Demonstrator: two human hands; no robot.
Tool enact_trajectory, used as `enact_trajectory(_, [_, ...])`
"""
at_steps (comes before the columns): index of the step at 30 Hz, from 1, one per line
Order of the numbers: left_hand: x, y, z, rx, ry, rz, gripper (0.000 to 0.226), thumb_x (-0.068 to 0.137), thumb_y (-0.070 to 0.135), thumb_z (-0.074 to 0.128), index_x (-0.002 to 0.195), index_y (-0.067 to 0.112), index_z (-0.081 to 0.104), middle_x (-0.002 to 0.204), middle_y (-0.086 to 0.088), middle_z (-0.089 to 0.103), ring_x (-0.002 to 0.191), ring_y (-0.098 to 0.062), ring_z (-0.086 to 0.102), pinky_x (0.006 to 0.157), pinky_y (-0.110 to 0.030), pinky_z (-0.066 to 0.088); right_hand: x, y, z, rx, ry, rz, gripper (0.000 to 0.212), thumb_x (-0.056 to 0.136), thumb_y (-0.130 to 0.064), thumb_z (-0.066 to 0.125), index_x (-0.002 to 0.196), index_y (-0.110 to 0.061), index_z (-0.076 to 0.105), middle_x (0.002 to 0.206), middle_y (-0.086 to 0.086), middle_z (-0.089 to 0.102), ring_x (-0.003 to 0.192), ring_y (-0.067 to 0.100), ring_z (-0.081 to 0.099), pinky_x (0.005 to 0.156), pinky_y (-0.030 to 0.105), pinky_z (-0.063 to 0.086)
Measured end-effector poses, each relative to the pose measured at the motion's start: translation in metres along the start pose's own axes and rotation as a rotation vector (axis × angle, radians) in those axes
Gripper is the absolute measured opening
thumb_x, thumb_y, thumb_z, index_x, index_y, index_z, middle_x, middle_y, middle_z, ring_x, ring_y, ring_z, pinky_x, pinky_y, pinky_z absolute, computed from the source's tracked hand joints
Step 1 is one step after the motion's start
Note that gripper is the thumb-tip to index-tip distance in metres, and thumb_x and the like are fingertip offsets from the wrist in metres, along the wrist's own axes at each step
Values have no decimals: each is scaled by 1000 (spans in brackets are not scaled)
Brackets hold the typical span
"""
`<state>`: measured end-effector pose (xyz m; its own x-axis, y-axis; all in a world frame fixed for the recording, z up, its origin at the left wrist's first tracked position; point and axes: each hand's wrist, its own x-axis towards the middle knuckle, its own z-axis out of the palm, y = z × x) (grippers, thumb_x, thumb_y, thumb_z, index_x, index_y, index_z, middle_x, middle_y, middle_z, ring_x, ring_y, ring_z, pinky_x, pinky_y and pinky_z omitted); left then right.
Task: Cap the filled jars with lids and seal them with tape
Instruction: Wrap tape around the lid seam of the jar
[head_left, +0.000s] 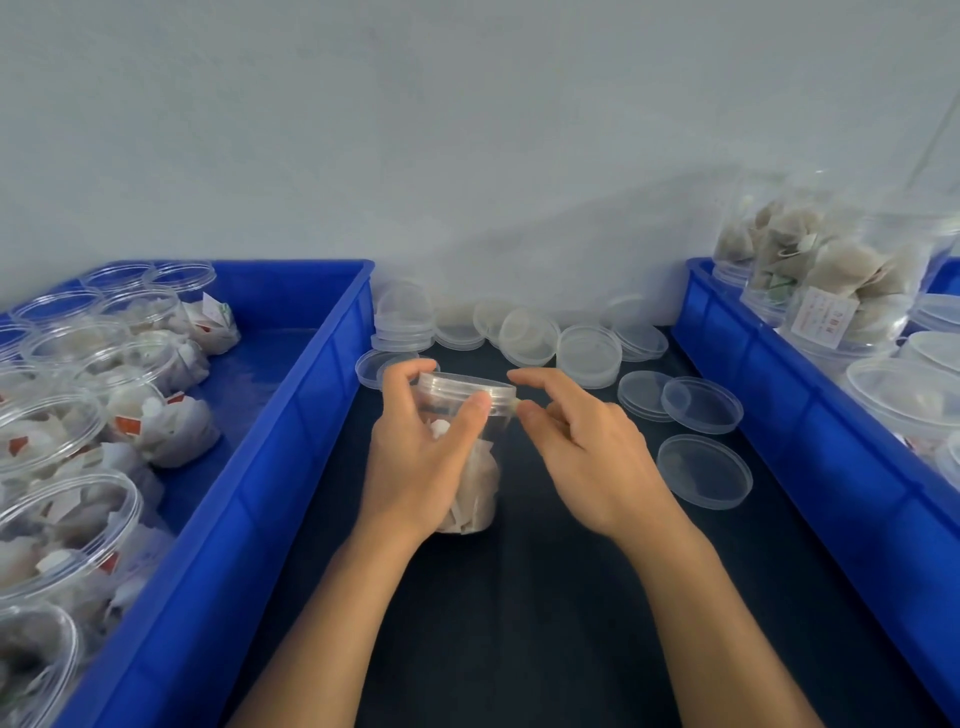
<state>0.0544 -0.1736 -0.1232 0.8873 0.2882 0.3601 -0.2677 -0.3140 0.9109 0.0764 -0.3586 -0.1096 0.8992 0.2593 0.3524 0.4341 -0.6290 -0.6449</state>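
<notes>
We hold the filled jar (467, 457) upright, long axis vertical and its lid (467, 387) uppermost, on the dark surface (545, 623) midway between the two blue bins. Our left hand (421, 457) wraps its fingers around the jar; our right hand (576, 447) pinches what may be tape at the lid's rim.

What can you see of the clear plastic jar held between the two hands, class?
The clear plastic jar stands upright on the dark table, packed with pale tea bags. A clear screw lid caps it. The left hand grips its side; the right hand pinches something small, perhaps tape, at the lid's edge.
</notes>
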Motion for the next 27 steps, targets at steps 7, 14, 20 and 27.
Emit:
enact_trajectory(7, [3,-4,-3,-59,-40,-4,51,77,62,69,123,51,49,113,34,65,102,0,70,84,-29,57,2,6,0,29,-5,-1,27,106,-46,50,130,-57,55,64,-18,54,68,9,54,68,32,40])
enact_trajectory(14, [5,-7,-3,-129,-93,-38,55,77,62,68,126,43,50,108,19,72,99,-14,76,96,-47,60,1,2,6,67,-27,20,19,107,-47,46,124,-54,50,63,-17,58,61,7,53,66,35,38])
enact_trajectory(20, [5,-11,-4,-164,-141,-45,66,80,63,68,136,47,38,113,13,72,108,-16,74,95,-37,58,1,1,8,174,-19,47,18,104,-46,48,120,-51,55,58,-13,54,55,7,49,63,32,37])
enact_trajectory(27, [2,-5,-4,209,130,207,53,86,65,65,126,33,49,124,12,48,106,-6,61,78,-21,54,1,-2,10,151,31,86,17,103,-51,49,118,-47,56,62,-15,58,60,9,53,63,34,40])
